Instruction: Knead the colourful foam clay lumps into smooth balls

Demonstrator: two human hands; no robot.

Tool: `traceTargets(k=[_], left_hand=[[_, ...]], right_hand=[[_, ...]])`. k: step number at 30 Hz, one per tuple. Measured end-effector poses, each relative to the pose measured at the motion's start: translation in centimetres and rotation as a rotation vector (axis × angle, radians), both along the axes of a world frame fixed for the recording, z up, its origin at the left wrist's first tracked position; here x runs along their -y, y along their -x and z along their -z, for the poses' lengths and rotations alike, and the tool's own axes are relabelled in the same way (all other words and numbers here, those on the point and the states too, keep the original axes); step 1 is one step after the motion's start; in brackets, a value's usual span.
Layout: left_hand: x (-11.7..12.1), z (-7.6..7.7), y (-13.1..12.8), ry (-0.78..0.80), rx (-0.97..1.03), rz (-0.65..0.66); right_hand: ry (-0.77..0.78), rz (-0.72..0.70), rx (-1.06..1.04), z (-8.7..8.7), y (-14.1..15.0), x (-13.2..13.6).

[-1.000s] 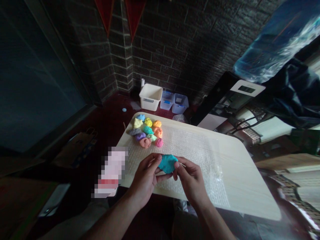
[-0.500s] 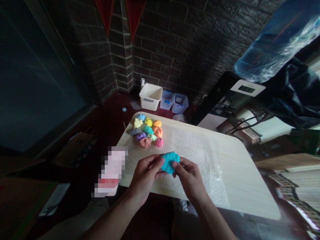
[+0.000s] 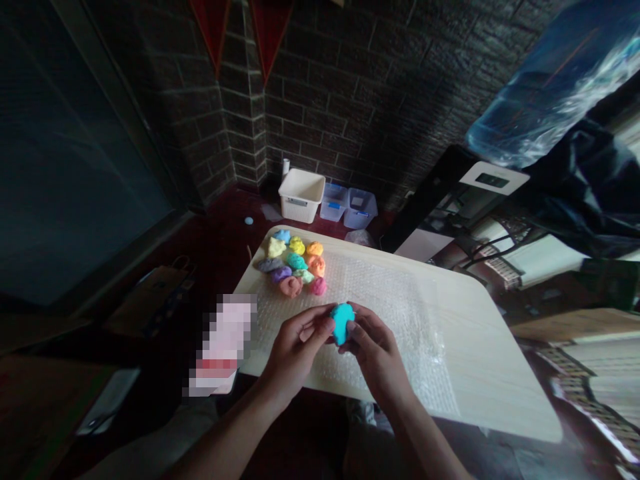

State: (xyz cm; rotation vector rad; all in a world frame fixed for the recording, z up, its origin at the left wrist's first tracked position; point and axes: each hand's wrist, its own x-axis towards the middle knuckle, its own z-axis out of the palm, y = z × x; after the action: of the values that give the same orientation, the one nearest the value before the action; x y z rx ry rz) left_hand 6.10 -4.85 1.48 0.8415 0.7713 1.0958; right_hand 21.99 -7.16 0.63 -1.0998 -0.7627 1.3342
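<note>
A lump of turquoise clay (image 3: 342, 321) is pinched between both my hands above the near edge of the table. My left hand (image 3: 296, 348) grips its left side with thumb and fingers closed. Its right side is pressed by my right hand (image 3: 375, 350), fingers curled round it. The clay looks squeezed narrow and stands upright. Below the hands lies a sheet of bubble wrap (image 3: 395, 300) on the pale wooden table (image 3: 490, 353). A cluster of several small coloured clay lumps (image 3: 296, 265) sits at the table's far left corner, well apart from my hands.
A white basket (image 3: 301, 193) and two clear plastic boxes (image 3: 349, 204) stand on the floor by the dark brick wall. A blurred pink-white object (image 3: 225, 343) lies at the table's left edge. A black stand with a white device (image 3: 493, 178) rises at the right.
The turquoise clay was a wide flat piece; it is now pressed narrower and taller between my hands, which have come closer together.
</note>
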Motion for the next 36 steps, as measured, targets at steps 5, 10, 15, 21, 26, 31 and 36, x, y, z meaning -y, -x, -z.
traceTargets(k=[5,10,15,21,26,31,36], left_hand=[[-0.2,0.2,0.2,-0.006,-0.091,-0.081],[-0.2,0.2,0.4,0.038,-0.056,-0.045],[-0.5,0.0,0.9,0.009,-0.131,-0.035],[-0.5,0.1,1.5,-0.171,-0.240,-0.005],[-0.7,0.7,1.3,-0.183,-0.198,0.016],[-1.1,0.8,1.6,-0.183,-0.246,0.038],[-0.7,0.7,0.9,-0.103,-0.183,-0.015]], right_hand=[[-0.061,-0.004,0.163,-0.2,0.1,0.0],[-0.058,-0.050,0.227,-0.7,0.2,0.3],[-0.136,-0.205,0.262,-2.0,0.0,0.5],[-0.110,-0.207,0.280,-2.2,0.3,0.1],[-0.143,-0.117,0.272,-1.6,1.0,-0.2],[-0.107,-0.208,0.401,-1.9,0.6,0.0],[-0.180,-0.225,0.701,-2.2,0.2,0.5]])
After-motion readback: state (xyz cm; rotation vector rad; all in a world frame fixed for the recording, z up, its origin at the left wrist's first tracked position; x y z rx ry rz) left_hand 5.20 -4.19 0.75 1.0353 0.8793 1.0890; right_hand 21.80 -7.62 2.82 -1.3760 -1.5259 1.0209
